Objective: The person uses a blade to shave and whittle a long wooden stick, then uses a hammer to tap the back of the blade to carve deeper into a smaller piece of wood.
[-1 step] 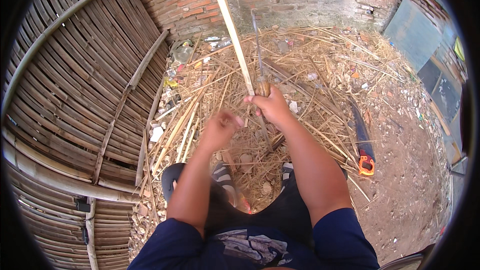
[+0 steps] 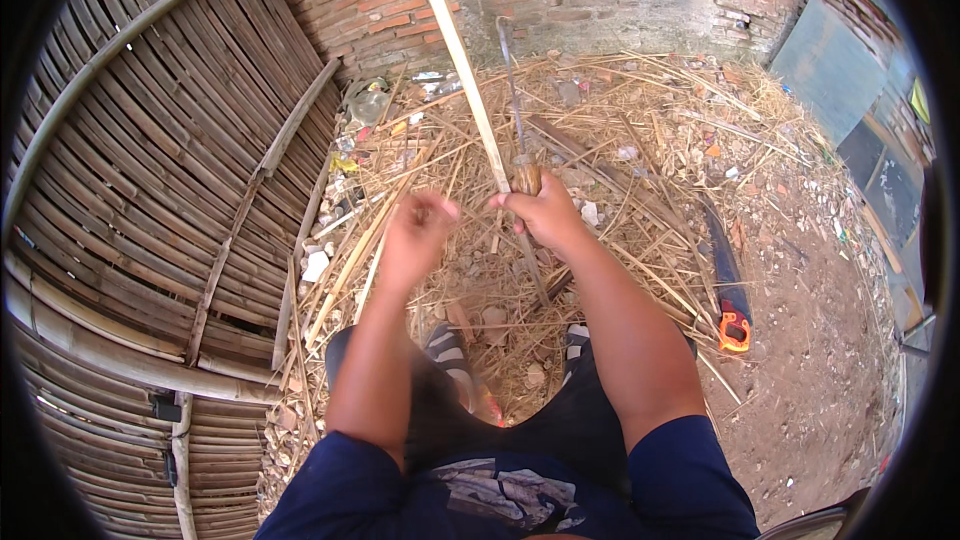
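My right hand (image 2: 543, 210) is closed round the wooden handle of a long knife (image 2: 527, 177), whose thin dark blade points away from me. A long pale bamboo strip (image 2: 462, 58) passes under the thumb of the same hand. It slants up past the top of the picture, and its lower end reaches down between my legs. Left of the strip and apart from it, my left hand (image 2: 415, 232) is raised with curled fingers. They are slightly blurred, and I cannot make out anything in them.
Bamboo strips and shavings (image 2: 625, 240) litter the ground between my feet and the brick wall (image 2: 590, 10). A handsaw (image 2: 728, 285) with an orange handle lies to the right. A bamboo slat wall (image 2: 150, 150) leans along the left. Bare soil (image 2: 800, 390) shows at the lower right.
My left hand has moved left and slightly up, away from the strip. The right hand, knife and strip have barely shifted.
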The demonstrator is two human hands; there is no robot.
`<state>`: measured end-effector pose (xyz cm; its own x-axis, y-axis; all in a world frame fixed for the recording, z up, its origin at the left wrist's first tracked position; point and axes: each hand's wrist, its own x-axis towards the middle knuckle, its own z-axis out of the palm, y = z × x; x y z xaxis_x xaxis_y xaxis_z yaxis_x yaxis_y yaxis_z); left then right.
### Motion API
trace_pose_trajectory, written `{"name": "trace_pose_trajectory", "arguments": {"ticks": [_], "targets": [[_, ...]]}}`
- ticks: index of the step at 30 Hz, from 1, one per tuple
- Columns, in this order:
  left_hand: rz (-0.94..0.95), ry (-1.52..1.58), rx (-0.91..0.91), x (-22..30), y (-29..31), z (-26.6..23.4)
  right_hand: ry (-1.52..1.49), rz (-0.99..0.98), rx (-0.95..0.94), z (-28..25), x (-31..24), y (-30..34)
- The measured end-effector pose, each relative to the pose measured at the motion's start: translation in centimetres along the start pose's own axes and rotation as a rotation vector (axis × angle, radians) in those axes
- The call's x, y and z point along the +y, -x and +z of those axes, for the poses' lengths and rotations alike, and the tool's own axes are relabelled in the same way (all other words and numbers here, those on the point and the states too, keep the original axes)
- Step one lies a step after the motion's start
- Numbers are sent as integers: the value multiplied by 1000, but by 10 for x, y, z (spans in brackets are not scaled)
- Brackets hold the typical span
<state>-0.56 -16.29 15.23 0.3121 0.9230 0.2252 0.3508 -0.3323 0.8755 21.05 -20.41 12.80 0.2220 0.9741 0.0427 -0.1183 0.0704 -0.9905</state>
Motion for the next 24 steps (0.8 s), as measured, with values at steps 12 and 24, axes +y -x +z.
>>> {"name": "trace_pose_trajectory", "arguments": {"ticks": [12, 24], "targets": [[377, 758, 123, 127, -62, -117, 155, 172, -520, 19, -3, 18], [578, 1129, 67, 69, -36, -148, 279, 398, -656, 17, 30, -2]]}}
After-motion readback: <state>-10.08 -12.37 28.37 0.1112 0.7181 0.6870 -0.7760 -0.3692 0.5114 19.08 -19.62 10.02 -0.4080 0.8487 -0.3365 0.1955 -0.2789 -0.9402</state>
